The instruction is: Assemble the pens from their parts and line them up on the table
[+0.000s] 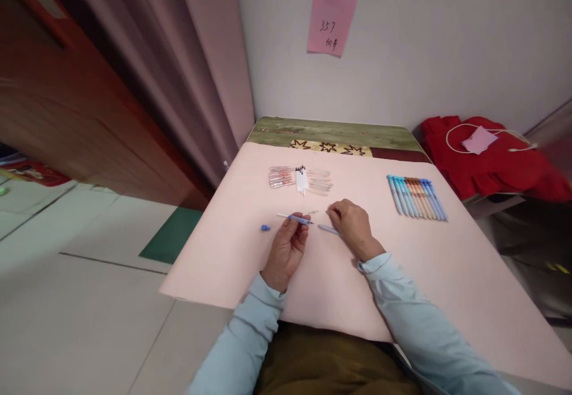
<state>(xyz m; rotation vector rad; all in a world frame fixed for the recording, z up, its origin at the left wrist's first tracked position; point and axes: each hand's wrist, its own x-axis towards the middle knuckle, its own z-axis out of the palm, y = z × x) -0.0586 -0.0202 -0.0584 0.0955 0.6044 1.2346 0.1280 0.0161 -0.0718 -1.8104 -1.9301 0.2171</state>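
My left hand (286, 252) is closed around a blue pen grip section (298, 220). A white refill (281, 215) sticks out of its left end, and a dark tip shows at the right end. My right hand (354, 227) has its thumb and fingers pinched together just above the table; whatever is between them is too small to make out. Under that hand lies a pale blue pen barrel (328, 228), partly hidden. A few tiny springs (313, 212) rest between the two hands. Left of my left hand sits a small blue pen part (265, 227).
Toward the back of the pink-covered table (214, 258) are clear patterned barrels (280, 177), white refills (301, 180) and translucent tubes (320, 182). Several finished-looking pens (416, 198) lie in a row at right. Red cloth (482, 162) is beyond the right edge.
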